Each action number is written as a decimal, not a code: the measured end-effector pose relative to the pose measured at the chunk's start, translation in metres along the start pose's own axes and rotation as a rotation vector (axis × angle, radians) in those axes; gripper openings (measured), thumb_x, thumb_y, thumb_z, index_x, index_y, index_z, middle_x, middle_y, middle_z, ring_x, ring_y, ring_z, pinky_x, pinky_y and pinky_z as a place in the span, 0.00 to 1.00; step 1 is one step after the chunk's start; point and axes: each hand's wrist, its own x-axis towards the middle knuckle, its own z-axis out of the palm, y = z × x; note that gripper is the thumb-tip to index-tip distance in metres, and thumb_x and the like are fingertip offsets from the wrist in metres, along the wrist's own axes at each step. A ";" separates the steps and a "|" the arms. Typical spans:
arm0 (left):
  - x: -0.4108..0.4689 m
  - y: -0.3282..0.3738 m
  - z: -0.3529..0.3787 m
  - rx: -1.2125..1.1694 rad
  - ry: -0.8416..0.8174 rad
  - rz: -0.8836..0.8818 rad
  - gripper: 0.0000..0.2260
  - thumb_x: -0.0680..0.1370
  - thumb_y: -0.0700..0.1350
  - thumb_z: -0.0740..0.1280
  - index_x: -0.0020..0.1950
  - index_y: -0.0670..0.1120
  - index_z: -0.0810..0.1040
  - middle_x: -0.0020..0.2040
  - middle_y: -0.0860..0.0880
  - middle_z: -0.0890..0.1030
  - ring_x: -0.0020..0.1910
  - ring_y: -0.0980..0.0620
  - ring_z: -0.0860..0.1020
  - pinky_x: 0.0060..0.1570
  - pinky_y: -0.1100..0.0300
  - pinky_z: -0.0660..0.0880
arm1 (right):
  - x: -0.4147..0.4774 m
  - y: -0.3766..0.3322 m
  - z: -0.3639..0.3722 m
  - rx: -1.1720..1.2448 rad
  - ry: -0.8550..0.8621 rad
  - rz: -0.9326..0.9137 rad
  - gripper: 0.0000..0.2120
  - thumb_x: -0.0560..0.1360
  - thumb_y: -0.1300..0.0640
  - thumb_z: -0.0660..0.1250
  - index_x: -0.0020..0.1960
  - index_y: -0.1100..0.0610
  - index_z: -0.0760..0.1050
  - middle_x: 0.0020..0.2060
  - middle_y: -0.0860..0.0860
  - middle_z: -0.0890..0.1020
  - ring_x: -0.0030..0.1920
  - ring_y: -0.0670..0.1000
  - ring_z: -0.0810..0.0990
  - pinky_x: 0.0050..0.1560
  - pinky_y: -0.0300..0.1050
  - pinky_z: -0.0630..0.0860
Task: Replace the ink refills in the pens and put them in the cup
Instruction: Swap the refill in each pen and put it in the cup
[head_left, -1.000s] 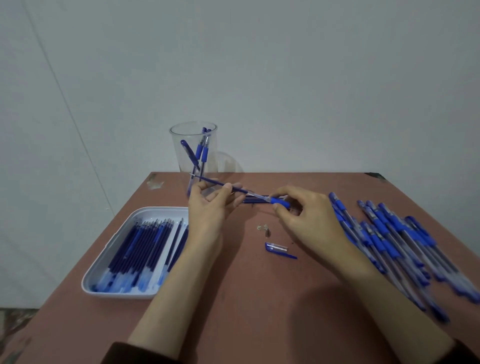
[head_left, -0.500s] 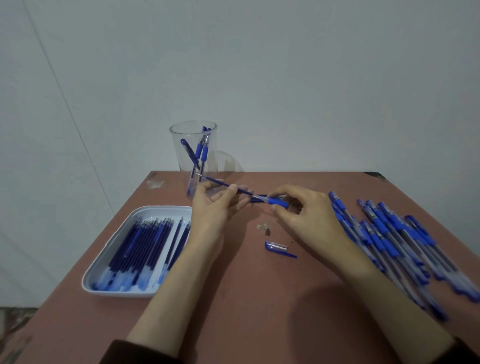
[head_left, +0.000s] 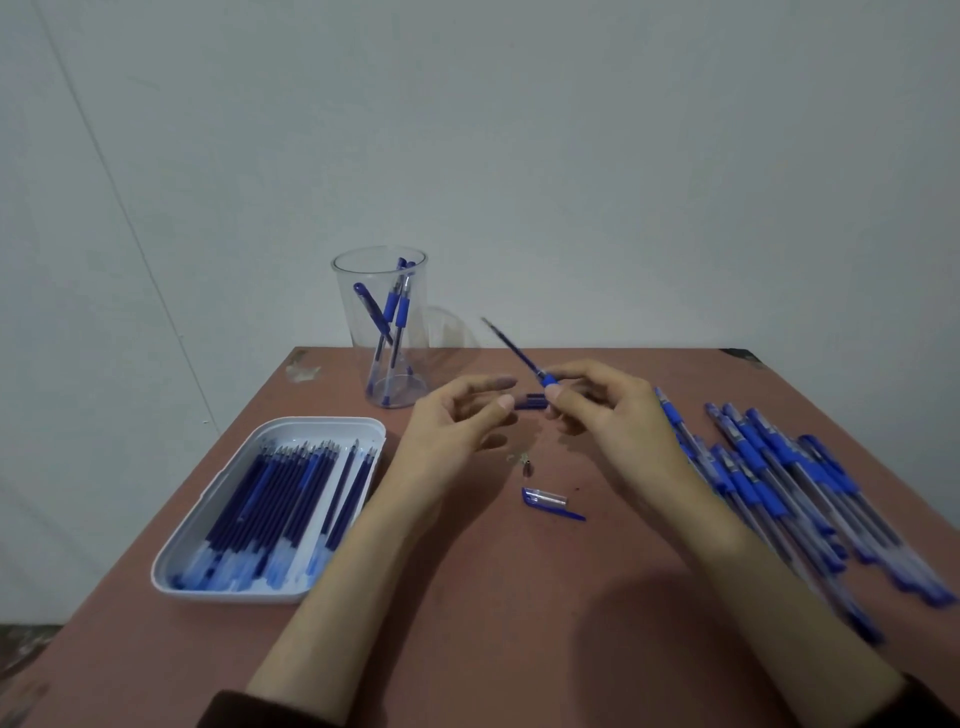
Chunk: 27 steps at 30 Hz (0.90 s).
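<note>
My right hand (head_left: 608, 415) pinches a blue pen barrel (head_left: 549, 383) at its grip, and a dark blue refill (head_left: 511, 347) sticks out of it, slanting up and to the left. My left hand (head_left: 460, 421) hovers just left of it with relaxed fingers, holding nothing. A small dark blue piece (head_left: 531, 401) lies on the table between the hands. A clear cup (head_left: 387, 327) at the back holds three blue pens. A pen cap (head_left: 548, 500) and a small metal tip (head_left: 525, 465) lie in front of the hands.
A white tray (head_left: 208, 525) full of blue refills sits at the front left. A heap of blue pens (head_left: 779, 483) covers the right side of the brown table (head_left: 519, 597). A grey wall stands close behind the table.
My left hand has let go of the refill and opened. My right hand has swung the pen so the refill now points up and away instead of lying toward the cup.
</note>
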 end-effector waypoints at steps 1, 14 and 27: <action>0.001 -0.002 -0.001 0.068 0.001 0.006 0.08 0.77 0.37 0.67 0.51 0.49 0.81 0.48 0.49 0.85 0.45 0.56 0.81 0.41 0.68 0.76 | 0.000 -0.002 -0.002 0.090 0.001 0.041 0.07 0.76 0.60 0.67 0.47 0.50 0.81 0.33 0.51 0.83 0.34 0.47 0.78 0.41 0.49 0.76; 0.000 -0.014 -0.001 0.902 -0.151 0.149 0.09 0.73 0.47 0.73 0.52 0.50 0.84 0.45 0.54 0.83 0.40 0.63 0.75 0.40 0.78 0.67 | 0.001 -0.010 -0.008 0.378 0.031 0.208 0.08 0.77 0.61 0.65 0.55 0.59 0.79 0.34 0.53 0.82 0.34 0.50 0.77 0.37 0.42 0.74; 0.003 0.003 -0.006 -0.189 0.150 -0.060 0.04 0.74 0.38 0.70 0.46 0.46 0.83 0.40 0.49 0.83 0.39 0.57 0.80 0.40 0.69 0.76 | 0.000 0.000 -0.001 -0.101 0.048 -0.057 0.09 0.73 0.60 0.69 0.43 0.45 0.81 0.33 0.46 0.81 0.35 0.46 0.76 0.40 0.40 0.74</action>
